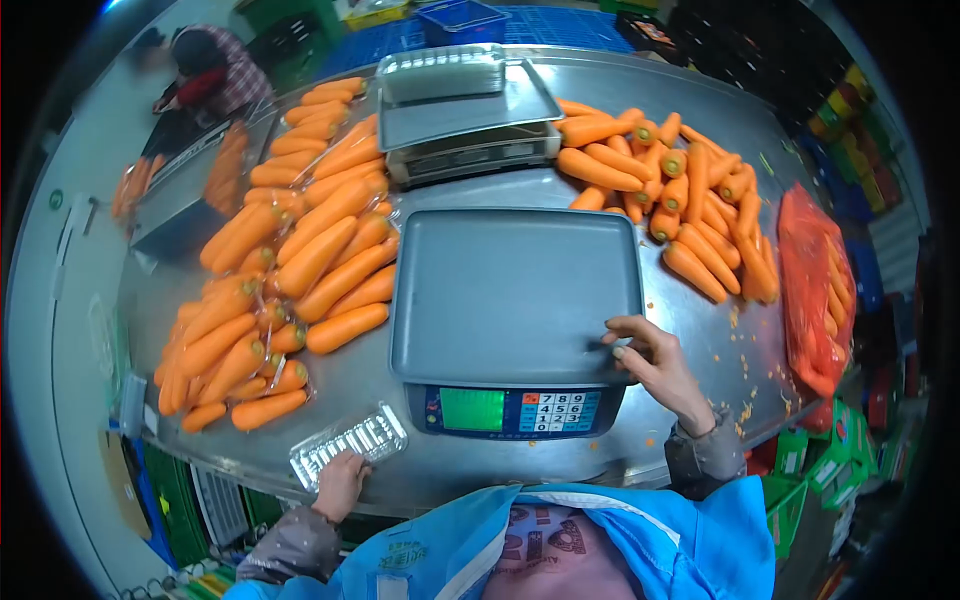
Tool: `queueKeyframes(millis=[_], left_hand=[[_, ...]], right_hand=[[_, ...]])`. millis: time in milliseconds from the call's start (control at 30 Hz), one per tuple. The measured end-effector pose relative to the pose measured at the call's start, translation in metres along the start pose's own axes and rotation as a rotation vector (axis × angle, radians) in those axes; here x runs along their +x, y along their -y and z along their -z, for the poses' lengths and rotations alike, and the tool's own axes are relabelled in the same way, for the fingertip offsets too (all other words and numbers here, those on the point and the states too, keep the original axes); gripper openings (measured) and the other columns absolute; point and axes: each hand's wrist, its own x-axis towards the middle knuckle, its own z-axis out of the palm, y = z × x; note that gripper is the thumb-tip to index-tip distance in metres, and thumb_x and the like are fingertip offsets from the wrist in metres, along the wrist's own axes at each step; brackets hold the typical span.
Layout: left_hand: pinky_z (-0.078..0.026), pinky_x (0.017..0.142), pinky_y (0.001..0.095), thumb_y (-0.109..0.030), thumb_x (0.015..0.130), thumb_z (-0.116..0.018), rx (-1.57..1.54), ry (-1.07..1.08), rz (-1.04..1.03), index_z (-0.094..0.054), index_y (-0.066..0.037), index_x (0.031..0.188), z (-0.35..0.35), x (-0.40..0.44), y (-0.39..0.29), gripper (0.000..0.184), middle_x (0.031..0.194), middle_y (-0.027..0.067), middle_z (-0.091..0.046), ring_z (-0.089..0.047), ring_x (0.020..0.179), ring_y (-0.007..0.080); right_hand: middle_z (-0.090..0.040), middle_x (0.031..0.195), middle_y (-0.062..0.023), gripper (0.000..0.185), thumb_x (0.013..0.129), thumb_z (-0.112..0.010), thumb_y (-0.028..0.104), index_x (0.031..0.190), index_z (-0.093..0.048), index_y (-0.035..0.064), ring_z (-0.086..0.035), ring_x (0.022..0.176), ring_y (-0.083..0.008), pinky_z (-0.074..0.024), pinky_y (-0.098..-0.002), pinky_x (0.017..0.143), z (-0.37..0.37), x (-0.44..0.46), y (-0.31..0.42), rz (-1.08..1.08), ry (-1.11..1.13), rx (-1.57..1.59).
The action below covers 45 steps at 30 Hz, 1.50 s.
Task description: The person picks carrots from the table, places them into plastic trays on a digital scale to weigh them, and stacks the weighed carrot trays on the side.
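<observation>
fingers of left hand closed on clear tray, right hand half-curled, empty, over scale, keypad digits 0-9

A bare left hand reaches low, fingers curled downward. The bare right hand extends forward, fingers bent, its patterned grey sleeve ending at the wrist.

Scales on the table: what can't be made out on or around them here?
All in the head view:
- Any reading on the green display: too small and blurred.
- The lowest carrots in the right-hand pile: hidden by those on top.
- Whether the left hand pinches the clear tray: its own fingers hide the grip.
- The co-worker's face: blurred.
</observation>
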Motion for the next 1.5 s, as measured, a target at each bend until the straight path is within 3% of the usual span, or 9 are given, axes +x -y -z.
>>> queueKeyframes(millis=[367, 667, 833, 933, 1033, 1100, 1200, 1333, 1500], left_hand=[[-0.046, 0.064, 0.0368, -0.004, 0.072, -0.066, -0.313, 0.051, 0.067, -0.065, -0.003, 0.077, -0.003, 0.013, 0.022, 0.005, 0.074, 0.013, -0.061, -0.06, 0.071, 0.0306], [-0.041, 0.061, 0.0419, -0.001, 0.078, -0.055, 0.133, -0.248, -0.041, -0.051, -0.002, 0.083, 0.017, 0.004, -0.014, 0.007, 0.077, 0.0169, -0.049, -0.051, 0.07, 0.0363], [-0.041, 0.062, 0.0404, 0.0, 0.078, -0.055, 0.066, -0.584, 0.091, -0.05, 0.0, 0.086, 0.086, 0.04, -0.06, 0.009, 0.076, 0.0174, -0.047, -0.049, 0.068, 0.037], [-0.041, 0.062, 0.0378, 0.001, 0.078, -0.055, 0.147, -0.736, -0.096, -0.051, 0.002, 0.086, 0.108, 0.082, -0.11, 0.009, 0.075, 0.0165, -0.048, -0.05, 0.069, 0.0356], [-0.043, 0.063, 0.0363, 0.001, 0.074, -0.061, 0.14, -0.483, -0.535, -0.056, 0.0, 0.086, 0.1, 0.122, -0.15, 0.014, 0.076, 0.0141, -0.053, -0.053, 0.07, 0.032], [-0.043, 0.063, 0.0361, 0.0, 0.072, -0.065, 0.134, -0.367, -0.557, -0.057, -0.001, 0.086, 0.089, 0.141, -0.168, 0.016, 0.077, 0.0129, -0.055, -0.054, 0.071, 0.0306], [-0.045, 0.066, 0.0374, -0.007, 0.068, -0.07, 0.138, -0.071, -0.655, -0.059, -0.003, 0.087, 0.082, 0.16, -0.182, 0.023, 0.082, 0.0108, -0.056, -0.056, 0.075, 0.029], [-0.046, 0.077, 0.0366, -0.01, 0.067, -0.071, -0.008, 0.002, -0.645, -0.06, -0.004, 0.097, 0.086, 0.174, -0.199, 0.033, 0.094, 0.0101, -0.057, -0.056, 0.091, 0.029], [-0.037, 0.093, 0.0471, -0.006, 0.061, -0.073, 0.294, -0.543, -0.875, -0.056, -0.007, 0.112, 0.101, 0.193, -0.263, 0.054, 0.098, 0.0081, -0.058, -0.054, 0.101, 0.0309]], right_hand=[[-0.064, 0.095, -0.0094, 0.028, 0.085, -0.055, 0.01, 0.111, -0.054, -0.001, -0.06, 0.072, -0.0126, -0.0502, -0.0242, 0.064, 0.014, -0.005, -0.024, 0.01, -0.052, 0.08], [-0.064, 0.09, -0.0051, 0.029, 0.085, -0.057, 0.021, 0.107, -0.058, 0.0029, -0.058, 0.067, -0.008, -0.0452, -0.0208, 0.052, 0.098, 0.014, -0.091, -0.088, -0.619, 0.114], [-0.061, 0.101, -0.0166, 0.05, 0.078, -0.063, 0.033, 0.117, -0.05, 0.0048, -0.062, 0.088, -0.0294, -0.0491, -0.039, 0.076, 0.071, 0.071, -0.168, -0.079, -0.451, -0.281], [-0.053, 0.109, -0.0202, 0.069, 0.076, -0.066, 0.032, 0.131, -0.034, 0.007, -0.056, 0.097, -0.0375, -0.0459, -0.0417, 0.083, 0.043, 0.094, -0.17, -0.057, -0.46, -0.512], [-0.056, 0.099, -0.0165, 0.062, 0.077, -0.065, 0.031, 0.127, -0.039, 0.0042, -0.061, 0.083, -0.0299, -0.0503, -0.0379, 0.069, 0.038, 0.104, -0.178, 0.106, -0.567, -0.584], [-0.057, 0.084, -0.0098, 0.053, 0.082, -0.061, 0.03, 0.124, -0.044, 0.002, -0.058, 0.064, -0.0175, -0.0478, -0.0298, 0.05, 0.052, 0.094, -0.157, -0.163, -0.319, 0.347], [-0.059, 0.085, -0.0083, 0.044, 0.088, -0.051, 0.026, 0.122, -0.047, 0.0, -0.05, 0.056, -0.009, -0.0419, -0.0231, 0.042, 0.075, 0.079, -0.171, -0.169, -0.251, 0.736], [-0.062, 0.091, -0.0107, 0.044, 0.088, -0.05, 0.026, 0.122, -0.047, -0.0022, -0.05, 0.054, -0.0085, -0.0422, -0.0221, 0.044, 0.085, 0.033, -0.117, 0.006, -0.216, 0.951], [-0.062, 0.092, -0.0091, 0.049, 0.085, -0.053, 0.025, 0.126, -0.046, -0.0022, -0.053, 0.058, -0.0075, -0.0457, -0.0209, 0.05, 0.069, 0.012, -0.069, 0.112, 0.21, 0.659]])
